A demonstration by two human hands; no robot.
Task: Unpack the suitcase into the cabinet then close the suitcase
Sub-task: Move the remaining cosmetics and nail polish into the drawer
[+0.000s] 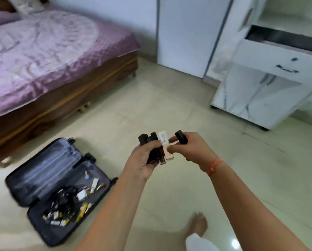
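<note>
Suitcase (43, 160) open on floor (169, 96), small items (66, 201) inside.
Left hand (144, 160) grips bundle of dark and pink tubes (151, 140); right hand (189, 149) pinches black tube (181, 139) beside it.

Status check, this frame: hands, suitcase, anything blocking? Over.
Left hand grips bundle of small tubes; right hand grips black tube, touches pink tube. Suitcase open on floor, cables and small items inside. Cabinet drawer open; no blocker seen.

left hand (142, 161): grips tubes (152, 142) | right hand (191, 147): fingers (172, 140) pinch black tube (181, 137) | arms forward
</note>
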